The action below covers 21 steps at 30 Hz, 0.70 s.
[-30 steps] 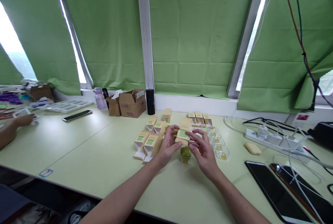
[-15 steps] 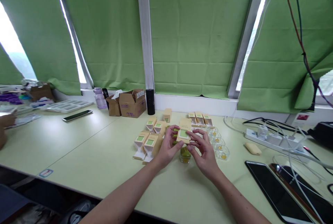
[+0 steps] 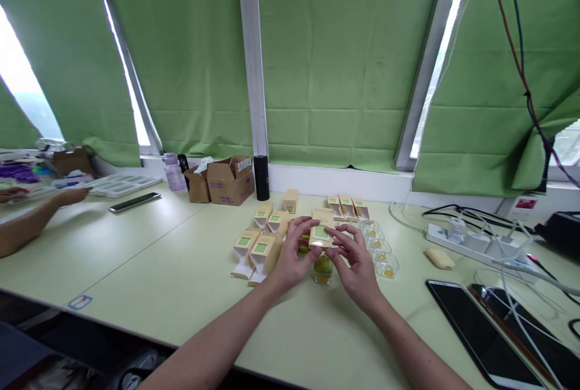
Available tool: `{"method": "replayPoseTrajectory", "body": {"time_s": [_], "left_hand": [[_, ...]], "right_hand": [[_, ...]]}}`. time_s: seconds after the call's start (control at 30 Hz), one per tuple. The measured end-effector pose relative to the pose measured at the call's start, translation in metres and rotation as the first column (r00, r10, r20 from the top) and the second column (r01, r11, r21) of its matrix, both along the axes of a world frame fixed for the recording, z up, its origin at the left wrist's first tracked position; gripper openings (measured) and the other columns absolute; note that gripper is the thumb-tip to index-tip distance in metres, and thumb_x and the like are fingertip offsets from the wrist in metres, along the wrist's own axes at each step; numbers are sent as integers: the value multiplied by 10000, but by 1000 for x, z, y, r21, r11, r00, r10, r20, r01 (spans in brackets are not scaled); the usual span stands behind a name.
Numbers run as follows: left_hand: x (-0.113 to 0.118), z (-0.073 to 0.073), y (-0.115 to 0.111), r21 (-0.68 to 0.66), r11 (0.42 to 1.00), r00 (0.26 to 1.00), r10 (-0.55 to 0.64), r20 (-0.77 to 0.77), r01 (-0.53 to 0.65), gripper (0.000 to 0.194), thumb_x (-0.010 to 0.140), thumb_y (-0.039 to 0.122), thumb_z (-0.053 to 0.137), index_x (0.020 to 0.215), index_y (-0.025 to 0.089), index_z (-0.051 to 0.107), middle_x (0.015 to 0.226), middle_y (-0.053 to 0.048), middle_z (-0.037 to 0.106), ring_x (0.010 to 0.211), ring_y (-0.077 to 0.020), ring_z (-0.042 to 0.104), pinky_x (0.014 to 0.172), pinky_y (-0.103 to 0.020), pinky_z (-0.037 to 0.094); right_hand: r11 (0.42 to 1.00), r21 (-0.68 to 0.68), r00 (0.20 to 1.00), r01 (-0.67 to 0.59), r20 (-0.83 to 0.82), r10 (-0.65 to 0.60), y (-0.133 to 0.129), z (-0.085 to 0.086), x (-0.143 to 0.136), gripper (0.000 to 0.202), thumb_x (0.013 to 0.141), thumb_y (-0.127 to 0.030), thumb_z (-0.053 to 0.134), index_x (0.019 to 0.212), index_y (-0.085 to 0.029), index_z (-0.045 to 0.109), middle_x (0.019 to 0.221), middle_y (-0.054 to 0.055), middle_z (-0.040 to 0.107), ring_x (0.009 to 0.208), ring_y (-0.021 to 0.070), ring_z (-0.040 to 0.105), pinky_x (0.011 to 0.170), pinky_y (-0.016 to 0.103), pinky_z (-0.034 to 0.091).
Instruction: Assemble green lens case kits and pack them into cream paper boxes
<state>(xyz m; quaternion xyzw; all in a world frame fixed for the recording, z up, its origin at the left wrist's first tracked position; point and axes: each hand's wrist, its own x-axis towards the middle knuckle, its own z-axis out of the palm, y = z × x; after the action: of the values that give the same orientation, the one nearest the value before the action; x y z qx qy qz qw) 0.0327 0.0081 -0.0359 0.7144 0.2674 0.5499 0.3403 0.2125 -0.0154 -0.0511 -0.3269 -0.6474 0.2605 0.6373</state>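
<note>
Between my hands is a small tan paper box (image 3: 321,234) with a green square on its face. My left hand (image 3: 293,254) grips its left side, thumb near the lower edge. My right hand (image 3: 356,257) has its fingers on the right side of the same box. Just below it, a small glass jar with green contents (image 3: 322,270) stands on the table. Several similar tan boxes with open flaps (image 3: 265,252) stand left of my left hand. Several clear containers with yellow spots (image 3: 384,251) form a row to the right of my right hand.
More tan boxes (image 3: 348,207) stand behind. Cardboard cartons (image 3: 231,182), a black cylinder (image 3: 261,177) and a purple bottle (image 3: 174,171) are by the window. Phones (image 3: 475,329), cables and a power strip (image 3: 480,242) lie right. A co-worker's hand (image 3: 67,197) is far left.
The co-worker's arm at the far left has reached further in over the table. My hands have barely moved and keep the box between them.
</note>
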Motion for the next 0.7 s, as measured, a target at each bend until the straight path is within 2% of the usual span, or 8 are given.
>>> {"method": "replayPoseTrajectory", "body": {"time_s": [0.3,0.53,0.7], "left_hand": [[2,-3,2,10,999,999,53,4,-54,420,954,472,720,1326,282,669,1451,-132,431,1332,-306,536,970,-374,547],[3,-7,6,6,996,996,84,18,-84,356,964,442,715,1284,288,694,1398,-106,453,1166,-242,597,912,-343,556],[4,-7,6,8,996,995,94,27,-94,334,968,440,708,1259,276,699,1357,-102,469,1132,-228,602,873,-325,566]], "right_hand": [[1000,-4,1000,23,10,-23,1,-2,-1,318,1004,-427,670,1305,-352,739,1330,81,465,1020,179,651,891,366,665],[1000,-16,1000,27,13,-27,2,-3,-1,301,1009,-438,657,1282,-356,753,1317,81,471,957,168,664,854,375,679],[999,-21,1000,27,17,-26,2,-2,-2,299,1012,-440,652,1279,-354,756,1315,80,471,934,164,670,842,378,682]]}}
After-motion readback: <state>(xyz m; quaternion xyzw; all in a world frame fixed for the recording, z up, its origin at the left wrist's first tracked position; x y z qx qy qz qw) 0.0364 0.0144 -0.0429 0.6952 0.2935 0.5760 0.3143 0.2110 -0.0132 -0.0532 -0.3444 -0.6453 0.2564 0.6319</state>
